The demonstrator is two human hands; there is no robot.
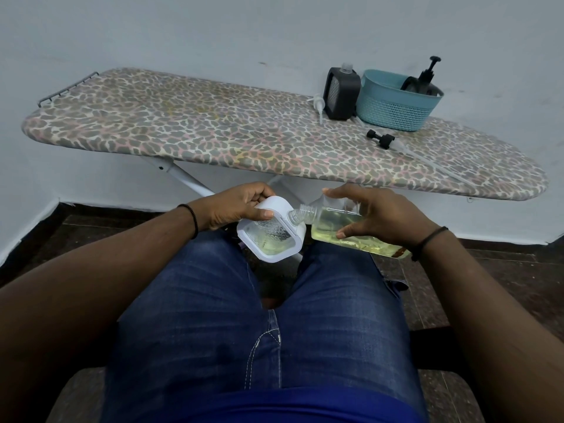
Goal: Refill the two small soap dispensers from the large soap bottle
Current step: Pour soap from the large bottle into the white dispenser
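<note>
Pouring is under way above the person's lap: left hand (241, 206) grips the white dispenser (271, 235) by its rim; right hand (377, 216) holds the tilted soap bottle (338, 227). Both likely handle light, rigid, slippery when soapy; grasp bodies mid-wall.

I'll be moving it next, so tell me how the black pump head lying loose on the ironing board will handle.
The black pump head probably feels light. Lying on its side, it may roll. Its long clear tube likely flexes and trails.
</note>
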